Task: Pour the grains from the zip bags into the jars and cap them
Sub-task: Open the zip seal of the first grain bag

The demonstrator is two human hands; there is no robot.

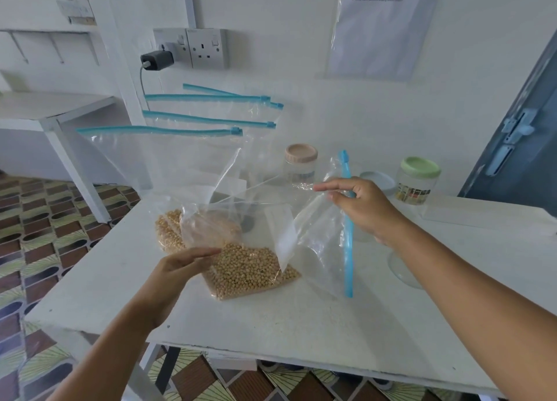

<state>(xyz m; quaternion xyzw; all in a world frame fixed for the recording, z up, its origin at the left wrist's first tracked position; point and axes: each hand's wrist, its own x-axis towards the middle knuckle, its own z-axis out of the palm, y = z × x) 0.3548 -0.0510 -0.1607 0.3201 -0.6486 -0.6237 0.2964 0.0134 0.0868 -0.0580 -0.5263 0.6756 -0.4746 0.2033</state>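
On the white table [90,292], right hand [361,207] is pinching the zip bag's [319,244] blue zipper strip [348,250], while left hand [177,268], fingers straight, is touching the soybean-filled end [250,271].

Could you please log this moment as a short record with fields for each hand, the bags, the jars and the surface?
right hand: right hand pinches the blue zip strip of a clear bag
held bag: the soybean bag, its filled end lying on the table
left hand: left hand open, fingers straight against the bag beside the beans
other bags: several clear zip bags stand behind, blue strips on top
jars: pink-lidded jar and green-lidded jar, both capped
surface: white table
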